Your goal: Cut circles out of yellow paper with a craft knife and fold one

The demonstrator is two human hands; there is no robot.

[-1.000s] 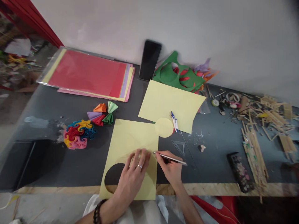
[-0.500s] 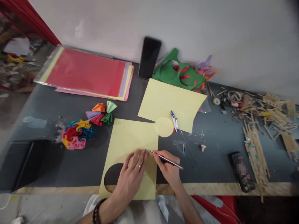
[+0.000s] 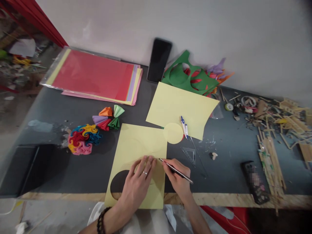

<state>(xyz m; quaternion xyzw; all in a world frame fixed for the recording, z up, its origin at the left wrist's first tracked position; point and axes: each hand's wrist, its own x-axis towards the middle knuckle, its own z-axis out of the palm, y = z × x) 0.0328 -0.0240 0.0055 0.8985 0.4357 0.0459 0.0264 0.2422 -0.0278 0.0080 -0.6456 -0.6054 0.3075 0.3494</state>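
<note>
My left hand lies flat, fingers spread, pressing on something round on a yellow paper sheet that has a round hole cut near its lower left. My right hand grips a thin silver pencil, its tip touching the sheet just right of my left fingertips. A cut yellow paper circle lies beyond the sheet, next to a blue-and-white compass resting on a second yellow sheet.
A stack of coloured paper lies at the back left, a black phone leans on the wall, green cut-out scraps beside it. Folded paper pieces, a multicolour paper flower, a clear set square, a second phone and wooden sticks lie around.
The pencil tip has shifted slightly along the sheet beside my left fingertips; my left hand stays pressed in place. The view has drifted a little.
</note>
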